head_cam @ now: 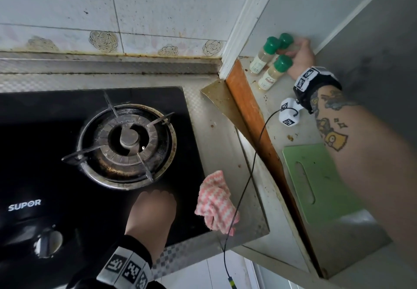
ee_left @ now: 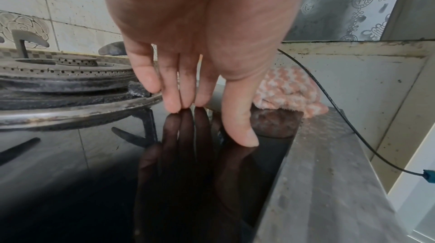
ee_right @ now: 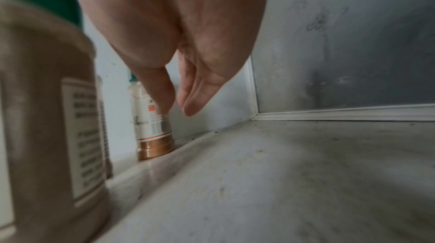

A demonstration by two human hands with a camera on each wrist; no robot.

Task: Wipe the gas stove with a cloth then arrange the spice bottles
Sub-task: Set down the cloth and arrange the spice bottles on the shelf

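The black glass gas stove [head_cam: 45, 131] fills the left of the head view, its burner [head_cam: 127, 144] in the middle. A pink-and-white checked cloth [head_cam: 216, 200] [ee_left: 289, 88] lies crumpled on the stove's right front corner, with no hand on it. My left hand [head_cam: 158, 203] [ee_left: 212, 124] has straight fingers, tips touching the glass just left of the cloth. Three green-capped spice bottles stand in the far corner of the side counter: left [head_cam: 262, 57], rear [head_cam: 286, 40], front [head_cam: 274, 73]. My right hand [head_cam: 300, 52] [ee_right: 176, 111] reaches the rear bottle [ee_right: 153, 128]; the thumb touches it, the fingers are straight beside it.
A wooden strip [head_cam: 255, 126] and a raised ledge divide the stove from the side counter. A green cutting board [head_cam: 316, 182] lies on that counter near me. A thin black cable [head_cam: 252, 158] hangs from my right wrist across the cloth. The stove knob [head_cam: 48, 242] sits front left.
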